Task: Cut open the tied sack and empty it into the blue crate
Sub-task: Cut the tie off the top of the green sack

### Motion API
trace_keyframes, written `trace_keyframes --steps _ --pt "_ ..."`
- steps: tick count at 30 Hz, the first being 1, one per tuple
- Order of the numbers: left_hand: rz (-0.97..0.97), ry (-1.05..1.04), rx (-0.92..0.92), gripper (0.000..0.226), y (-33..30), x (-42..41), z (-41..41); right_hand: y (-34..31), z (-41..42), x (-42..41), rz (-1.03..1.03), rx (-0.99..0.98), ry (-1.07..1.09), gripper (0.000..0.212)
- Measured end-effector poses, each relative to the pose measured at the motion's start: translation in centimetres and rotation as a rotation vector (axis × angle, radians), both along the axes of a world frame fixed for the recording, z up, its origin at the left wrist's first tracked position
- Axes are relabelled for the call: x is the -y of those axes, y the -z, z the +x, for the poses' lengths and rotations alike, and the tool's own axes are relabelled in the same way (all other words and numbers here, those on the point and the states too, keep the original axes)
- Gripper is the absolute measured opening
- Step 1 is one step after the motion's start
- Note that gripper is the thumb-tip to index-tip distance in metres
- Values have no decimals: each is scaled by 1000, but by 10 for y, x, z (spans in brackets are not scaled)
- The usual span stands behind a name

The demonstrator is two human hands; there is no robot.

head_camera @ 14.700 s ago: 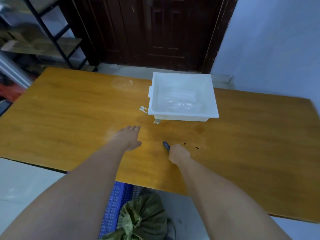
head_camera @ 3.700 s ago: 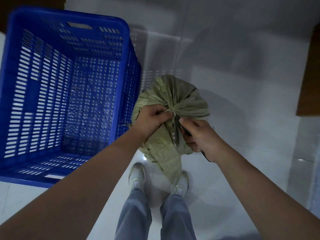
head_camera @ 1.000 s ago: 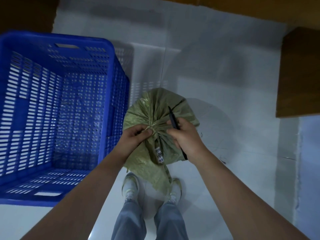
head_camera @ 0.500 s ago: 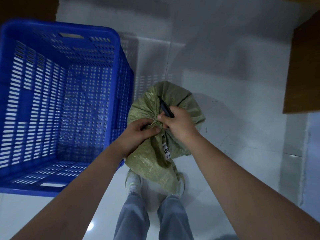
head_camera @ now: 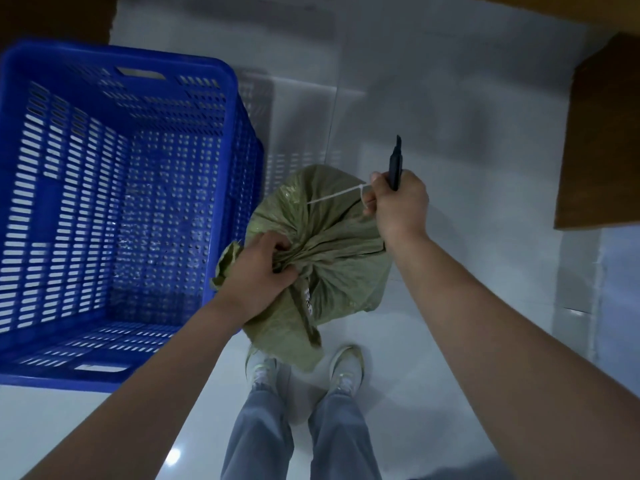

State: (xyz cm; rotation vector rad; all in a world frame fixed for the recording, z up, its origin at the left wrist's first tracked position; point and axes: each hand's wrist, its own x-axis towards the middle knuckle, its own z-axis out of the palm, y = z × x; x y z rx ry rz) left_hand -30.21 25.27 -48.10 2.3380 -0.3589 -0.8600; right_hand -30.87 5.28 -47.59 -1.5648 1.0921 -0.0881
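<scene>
A plain storeroom or back room, seen looking down at the floor.

Glossy pale floor tiles (head_camera: 433, 98), a big perforated blue crate (head_camera: 114, 188), a woven green sack (head_camera: 332, 258) beside it, and a wooden table (head_camera: 602, 140) edge suggest storage or sorting work.

only a small white tag (head_camera: 308, 298) on the green sack (head_camera: 332, 247), just below the gathered neck; dark print on it, too blurry to read. no other text.
</scene>
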Motion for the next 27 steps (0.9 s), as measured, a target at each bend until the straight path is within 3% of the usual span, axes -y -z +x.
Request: trace_keyframes --steps 3,6,11,17,21,24,27 --pt "-113 -109 -264 30 3 -5 -2 9 -16 17 -66 -76 -43 18" --pt "-226 -227 -518 30 6 -12 -2 16 -42 36 -263 -243 -61 14" --pt "-258 -277 -654 27 12 -24 -5 10 -80 49 -467 -453 -113 25" --pt "-240 -327 -696 30 5 -21 -8 11 -71 19 -309 -456 -200 26" --pt "-161 -353 -748 38 -8 -19 -3 14 -63 -2 -92 -433 -259 9" --pt "-60 -318 -756 66 -15 -20 2 7 -63 -15 6 -365 -306 23" --pt "-51 -341 -784 55 -24 -20 3 -10 -66 -22 119 -261 -256 32"
